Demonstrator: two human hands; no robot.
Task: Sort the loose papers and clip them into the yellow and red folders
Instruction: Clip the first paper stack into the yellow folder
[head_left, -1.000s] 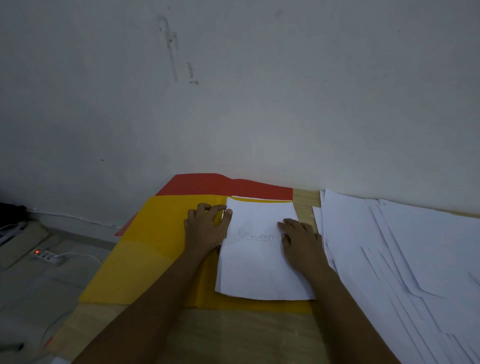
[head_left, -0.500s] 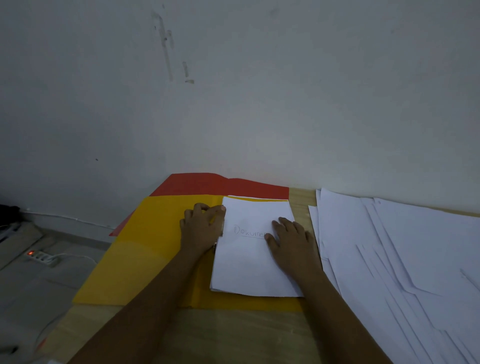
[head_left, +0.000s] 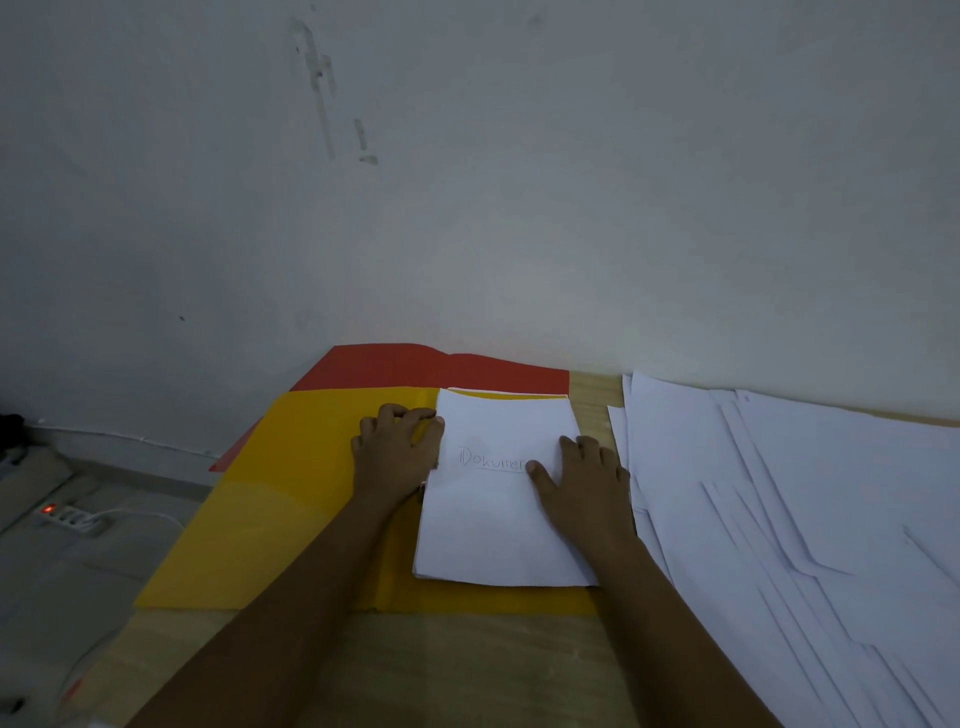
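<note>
Two folders lie open, yellow folder (head_left: 270, 499) on top of red folder (head_left: 415, 364), loose papers (head_left: 779, 493) fanned well right of both hands. Paper stack (head_left: 498, 519) sits on the yellow folder's right half. Right hand (head_left: 584, 480) presses it flat, fingers straight. Left hand (head_left: 397, 452) curls at the stack's left edge; whether it holds a clip, cannot tell. Step: clipping. Next likely needs edges kept aligned while fastening.
</note>
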